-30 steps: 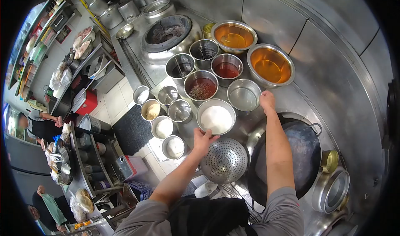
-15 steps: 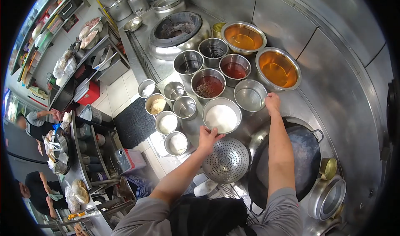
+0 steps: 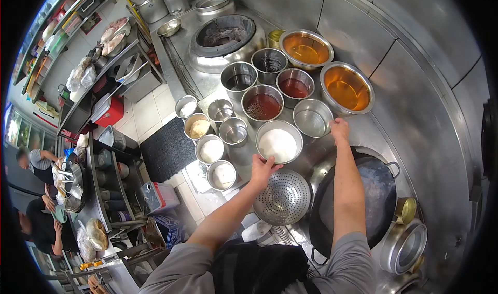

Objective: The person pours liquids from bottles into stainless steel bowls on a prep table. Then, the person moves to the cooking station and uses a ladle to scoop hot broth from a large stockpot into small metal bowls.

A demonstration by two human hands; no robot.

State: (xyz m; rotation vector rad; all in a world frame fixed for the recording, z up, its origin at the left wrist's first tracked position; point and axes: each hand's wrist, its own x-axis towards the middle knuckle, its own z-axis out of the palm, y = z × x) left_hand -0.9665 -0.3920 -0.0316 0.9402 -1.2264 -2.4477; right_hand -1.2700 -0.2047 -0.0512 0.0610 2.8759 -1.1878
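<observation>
My left hand (image 3: 263, 170) holds the near rim of a round metal pot (image 3: 300, 149) of white, powdery-looking stuff (image 3: 278, 142), thumb near the edge. With closed fingers my right hand (image 3: 340, 130) grips the right rim of a metal pot of clear liquid (image 3: 313, 118). Both pots stand upright on the steel counter. Just beyond them are a pot of red liquid with bubbles (image 3: 262, 105) and a second red one (image 3: 295, 86). A perforated strainer (image 3: 282, 197) lies below my left hand. The undersides of both pots are hidden.
A large dark wok (image 3: 358, 206) sits beneath my right forearm. Two bowls of amber oil (image 3: 346, 88) stand at the back right. Small containers (image 3: 211, 148) line the counter's left edge. A round burner (image 3: 225, 37) is at the back. Two people (image 3: 44, 216) work at the far left.
My view has shifted slightly, and both hands stay at the same two pots. At the far left, the two people have moved their arms and bodies.
</observation>
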